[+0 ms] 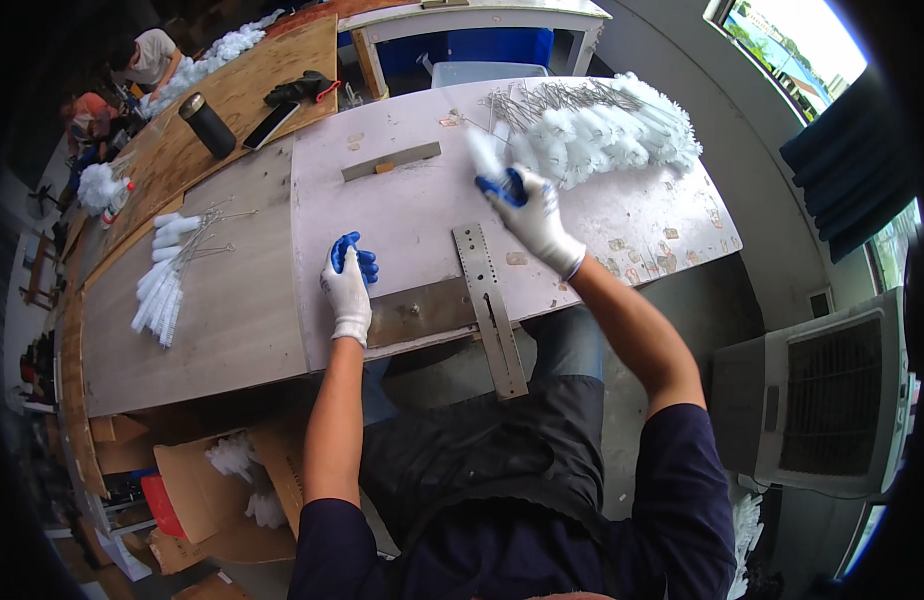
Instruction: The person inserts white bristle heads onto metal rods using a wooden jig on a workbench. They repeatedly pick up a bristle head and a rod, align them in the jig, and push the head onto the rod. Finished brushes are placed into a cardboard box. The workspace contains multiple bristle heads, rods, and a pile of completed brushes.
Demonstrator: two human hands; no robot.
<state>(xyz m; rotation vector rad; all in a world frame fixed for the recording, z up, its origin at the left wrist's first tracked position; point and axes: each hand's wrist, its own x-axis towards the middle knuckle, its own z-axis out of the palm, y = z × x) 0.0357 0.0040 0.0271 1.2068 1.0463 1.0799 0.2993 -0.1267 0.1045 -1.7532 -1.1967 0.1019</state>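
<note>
Both my hands wear white gloves with blue palms. My right hand (532, 218) is closed on a white bottle brush (485, 152), which is smeared by motion, in front of the brush pile. My left hand (348, 285) is over the table near its front edge, fingers loosely bent and apart, with nothing visible in it. Between the hands, a perforated metal strip (490, 310) with a slot lies across a flat metal plate (419, 312) and juts past the table edge towards me. A big heap of white brushes (607, 135) with twisted wire handles lies at the far right.
A smaller bunch of brushes (162, 285) lies at left. Farther back are a metal bar (392, 161), a dark flask (208, 126), a phone (272, 125) and a dark glove (300, 89). An open carton (217, 500) stands below left; an air cooler (832, 395) stands at right. Other people work far left.
</note>
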